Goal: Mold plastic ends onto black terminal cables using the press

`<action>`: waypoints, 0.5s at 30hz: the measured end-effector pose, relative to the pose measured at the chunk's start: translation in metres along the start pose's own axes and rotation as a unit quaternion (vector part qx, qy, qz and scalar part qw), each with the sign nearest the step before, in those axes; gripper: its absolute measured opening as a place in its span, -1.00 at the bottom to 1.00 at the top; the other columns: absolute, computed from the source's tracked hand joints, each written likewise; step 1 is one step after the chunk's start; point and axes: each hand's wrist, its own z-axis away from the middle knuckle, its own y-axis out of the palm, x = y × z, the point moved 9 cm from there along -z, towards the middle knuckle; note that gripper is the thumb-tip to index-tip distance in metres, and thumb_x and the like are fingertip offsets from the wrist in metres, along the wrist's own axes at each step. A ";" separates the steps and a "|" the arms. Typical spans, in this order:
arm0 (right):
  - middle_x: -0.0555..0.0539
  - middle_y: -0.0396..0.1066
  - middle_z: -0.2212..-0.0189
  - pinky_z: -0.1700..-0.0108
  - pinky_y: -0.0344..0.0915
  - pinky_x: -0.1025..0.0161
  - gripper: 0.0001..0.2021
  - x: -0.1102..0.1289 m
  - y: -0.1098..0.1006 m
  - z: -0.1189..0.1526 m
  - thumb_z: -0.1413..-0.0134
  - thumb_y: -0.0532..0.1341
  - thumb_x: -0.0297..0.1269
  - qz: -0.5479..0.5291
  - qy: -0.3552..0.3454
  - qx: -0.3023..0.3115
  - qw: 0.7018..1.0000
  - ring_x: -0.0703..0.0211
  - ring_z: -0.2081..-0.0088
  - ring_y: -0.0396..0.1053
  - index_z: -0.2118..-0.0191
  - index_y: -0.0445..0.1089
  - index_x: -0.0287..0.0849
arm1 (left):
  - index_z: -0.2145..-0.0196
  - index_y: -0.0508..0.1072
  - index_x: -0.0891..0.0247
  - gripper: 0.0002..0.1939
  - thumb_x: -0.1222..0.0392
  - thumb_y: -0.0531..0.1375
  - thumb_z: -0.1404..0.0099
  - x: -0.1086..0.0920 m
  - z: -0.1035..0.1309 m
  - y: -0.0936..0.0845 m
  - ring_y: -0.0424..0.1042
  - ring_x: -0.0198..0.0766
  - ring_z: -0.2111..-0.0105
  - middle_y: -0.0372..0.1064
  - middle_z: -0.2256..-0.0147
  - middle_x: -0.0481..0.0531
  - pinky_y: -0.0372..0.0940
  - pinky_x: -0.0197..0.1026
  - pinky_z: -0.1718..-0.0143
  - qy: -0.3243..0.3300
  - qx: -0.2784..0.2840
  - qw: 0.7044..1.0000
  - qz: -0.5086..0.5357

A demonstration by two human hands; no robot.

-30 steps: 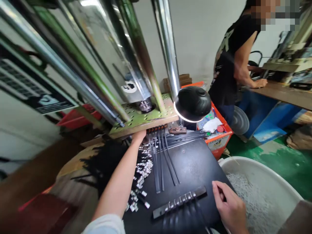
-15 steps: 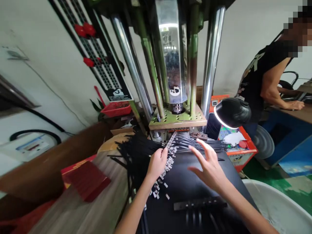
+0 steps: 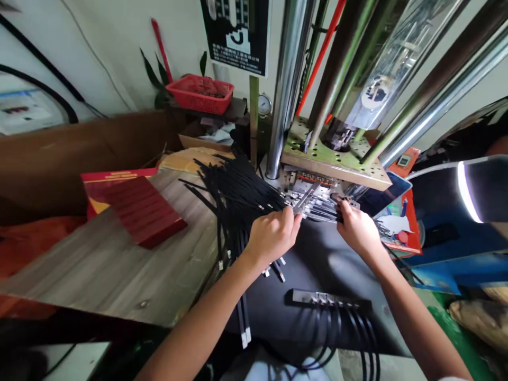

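Metal bar (image 3: 308, 196): Handling

The left hand (image 3: 273, 233) is gripping the metal bar's near end, aiming it toward one o'clock. The right hand (image 3: 359, 227) is curling by black cables (image 3: 323, 213), its hold indeterminable. Stiff, probably slick, the bar is favouring end grips.

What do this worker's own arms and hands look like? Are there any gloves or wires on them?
No gloves or wires: the left hand and right hand are bare human hands. The forearms are bare too, with no watch, bracelet or markings visible. Sleeves can't be clearly made out.
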 end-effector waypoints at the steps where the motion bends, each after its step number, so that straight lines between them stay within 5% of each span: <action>1: -0.22 0.51 0.24 0.33 0.30 0.25 -0.64 0.002 -0.008 0.007 0.05 0.06 -0.50 -0.005 -0.018 -0.007 1.000 0.00 0.31 0.50 0.07 0.31 -0.26 | 0.40 0.37 0.26 -0.58 0.00 -0.11 -0.46 0.001 0.000 -0.002 0.42 -0.21 0.53 0.35 0.59 0.08 -0.02 -0.23 0.53 -0.002 -0.009 1.000 0.001; 6: -0.11 0.51 0.30 0.33 0.30 0.28 -0.58 0.005 -0.031 0.016 0.16 0.07 -0.46 -0.056 -0.104 -0.061 0.991 0.06 0.31 0.48 0.08 0.34 -0.17 | 0.39 0.36 0.27 -0.55 0.00 -0.16 -0.47 0.026 -0.005 -0.003 0.45 -0.18 0.50 0.34 0.59 0.09 -0.03 -0.23 0.55 -0.067 -0.016 0.996 -0.051; 10: -0.16 0.52 0.27 0.19 0.34 0.21 -0.71 -0.006 0.010 -0.028 -0.01 0.13 -0.42 -0.036 -0.078 -0.006 0.996 0.02 0.24 0.47 0.10 0.40 -0.22 | 0.37 0.36 0.29 -0.53 -0.01 -0.18 -0.47 0.037 -0.007 -0.002 0.46 -0.16 0.51 0.36 0.57 0.11 -0.05 -0.22 0.56 -0.098 -0.016 0.993 -0.067; 12: -0.30 0.46 0.09 0.04 0.32 0.11 -0.66 -0.003 0.029 -0.046 -0.07 0.21 -0.33 -0.038 -0.074 -0.012 0.996 -0.09 0.06 0.41 0.02 0.38 -0.32 | 0.38 0.35 0.29 -0.55 0.00 -0.16 -0.47 0.032 -0.005 -0.001 0.45 -0.18 0.52 0.37 0.57 0.10 -0.05 -0.23 0.56 -0.086 -0.014 0.995 -0.052; 15: -0.43 0.09 -0.27 -0.20 0.11 -0.07 -0.44 0.009 0.040 -0.043 -0.15 0.20 -0.25 -0.058 -0.094 -0.063 0.992 -0.23 -0.27 0.07 -0.22 0.17 -0.40 | 0.37 0.35 0.26 -0.60 0.03 -0.13 -0.47 0.009 -0.001 0.011 0.44 -0.21 0.52 0.38 0.56 0.06 0.02 -0.23 0.55 -0.021 0.030 0.999 0.038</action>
